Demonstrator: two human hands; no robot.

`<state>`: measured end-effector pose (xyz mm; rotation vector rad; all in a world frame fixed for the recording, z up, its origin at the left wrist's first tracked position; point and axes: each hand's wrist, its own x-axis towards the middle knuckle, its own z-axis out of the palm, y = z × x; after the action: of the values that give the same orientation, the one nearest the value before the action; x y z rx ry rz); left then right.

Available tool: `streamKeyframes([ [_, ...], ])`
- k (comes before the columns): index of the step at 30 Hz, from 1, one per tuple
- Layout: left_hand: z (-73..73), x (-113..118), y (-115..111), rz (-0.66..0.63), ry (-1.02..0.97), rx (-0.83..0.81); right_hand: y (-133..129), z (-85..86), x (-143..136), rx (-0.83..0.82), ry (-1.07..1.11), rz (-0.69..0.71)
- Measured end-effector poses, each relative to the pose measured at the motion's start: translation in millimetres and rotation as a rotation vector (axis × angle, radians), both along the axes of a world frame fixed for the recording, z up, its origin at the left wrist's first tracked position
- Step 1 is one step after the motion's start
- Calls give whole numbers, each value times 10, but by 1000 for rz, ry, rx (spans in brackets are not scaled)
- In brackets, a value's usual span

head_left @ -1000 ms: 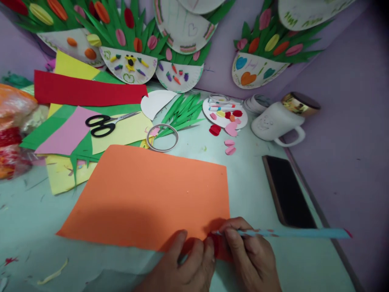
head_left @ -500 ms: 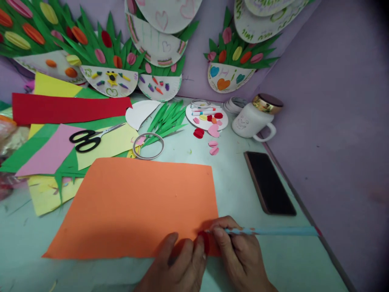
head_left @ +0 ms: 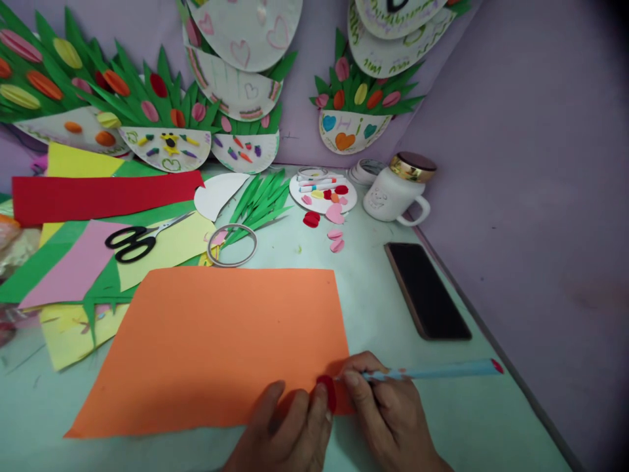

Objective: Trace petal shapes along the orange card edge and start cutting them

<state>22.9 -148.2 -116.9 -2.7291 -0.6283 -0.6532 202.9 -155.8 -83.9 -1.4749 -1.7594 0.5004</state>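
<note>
A large orange sheet (head_left: 226, 341) lies flat on the pale green table. Near its lower right corner, my left hand (head_left: 289, 426) presses a small red paper oval (head_left: 326, 392) onto it, the fingers spread and resting on the sheet. My right hand (head_left: 390, 413) pinches a long light blue pencil (head_left: 447, 370) just right of the oval. The pencil's tip is at the oval's right edge, and its red end points right.
Black-handled scissors (head_left: 132, 242) lie on coloured paper at the left, by a tape ring (head_left: 232, 245). Green paper leaves (head_left: 258, 203), a plate of pieces (head_left: 322, 196), a lidded mug (head_left: 393, 196) and a phone (head_left: 427, 288) stand farther back and right. Paper-plate crafts hang on the wall.
The view has shifted slightly, so the background objects sit farther left. The pencil's far end has swung up a little; both hands stay in place at the red oval.
</note>
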Motion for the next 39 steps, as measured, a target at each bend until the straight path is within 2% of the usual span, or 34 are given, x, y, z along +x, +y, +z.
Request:
streamKeyframes([
  [5, 47, -3, 31, -12, -22, -14, -28, -14, 4, -4, 7, 10],
  [11, 126, -23, 20, -16, 117, -114, -33, -25, -15, 65, 20, 5],
  [19, 208, 3, 15, -3, 73, -177, -63, -18, -45, 117, -25, -36],
  [28, 114, -21, -60, 1, 223, -287, -97, -67, -32, 123, -30, -24],
  [39, 190, -32, -66, 5, 142, -194, -107, -44, -38, 136, -7, 2],
])
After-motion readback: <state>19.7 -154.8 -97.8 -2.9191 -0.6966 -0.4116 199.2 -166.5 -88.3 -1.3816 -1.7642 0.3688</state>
